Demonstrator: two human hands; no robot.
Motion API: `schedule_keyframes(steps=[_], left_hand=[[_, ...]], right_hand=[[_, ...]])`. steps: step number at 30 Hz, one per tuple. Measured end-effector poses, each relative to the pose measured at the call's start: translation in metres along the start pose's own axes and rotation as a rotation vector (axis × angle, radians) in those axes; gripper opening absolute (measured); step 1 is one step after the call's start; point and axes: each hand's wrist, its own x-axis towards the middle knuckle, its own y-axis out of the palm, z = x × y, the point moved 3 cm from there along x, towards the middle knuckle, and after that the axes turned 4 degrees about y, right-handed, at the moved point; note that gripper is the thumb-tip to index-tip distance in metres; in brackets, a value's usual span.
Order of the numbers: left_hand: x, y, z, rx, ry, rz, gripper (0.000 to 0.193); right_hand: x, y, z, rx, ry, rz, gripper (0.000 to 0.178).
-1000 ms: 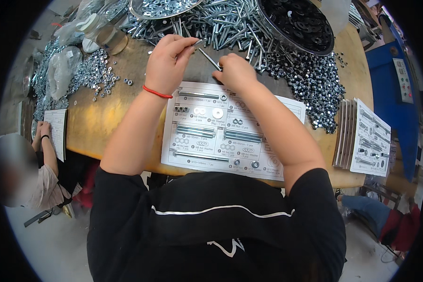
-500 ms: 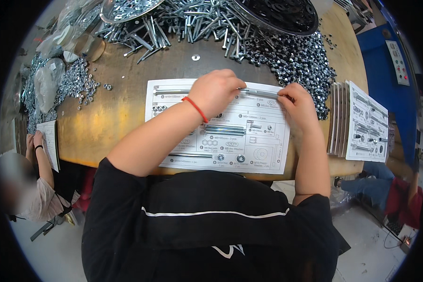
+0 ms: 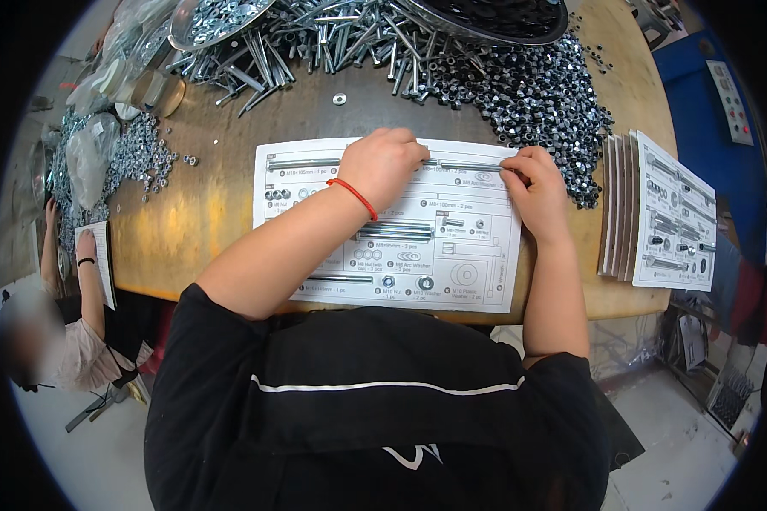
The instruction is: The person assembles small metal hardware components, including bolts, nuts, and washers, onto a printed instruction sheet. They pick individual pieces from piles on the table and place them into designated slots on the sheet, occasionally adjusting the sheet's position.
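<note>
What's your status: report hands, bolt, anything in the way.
Left hand, right hand at bolt, over printed sheet. Loose washer beyond it, not blocking.

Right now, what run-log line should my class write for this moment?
left hand: at metal rod | right hand: at rod's right end | beneath: printed sheet | beyond: bolt pile, dark nut pile

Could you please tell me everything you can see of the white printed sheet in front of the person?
The white printed sheet is rectangular, looks like paper or card, and lies flat on the table near its front edge. It bears dark text, boxed sections and pictures of bolts, nuts and washers. The left hand is over its far part, and that forearm hides much of its left half; the right hand is at its far right corner. Whether the fingertips press on it is unclear.
</note>
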Motion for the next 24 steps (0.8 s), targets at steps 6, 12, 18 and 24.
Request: schedule_keyframes(steps=[6, 12, 18, 24], left_hand=[[0.001, 0.003, -0.002, -0.016, 0.046, -0.017, 0.018], [0.002, 0.002, -0.002, -0.043, -0.005, -0.005, 0.013], [0.002, 0.004, 0.001, -0.073, -0.042, 0.011, 0.012], [0.0, -0.02, 0.013, -0.091, -0.05, -0.036, 0.017]], right_hand=[[0.0, 0.0, -0.001, -0.013, -0.033, -0.019, 0.012], [0.001, 0.001, -0.001, -0.01, -0.02, -0.016, 0.012], [0.002, 0.002, 0.003, -0.038, -0.056, -0.022, 0.011], [-0.002, 0.001, 0.003, -0.026, 0.055, -0.007, 0.017]])
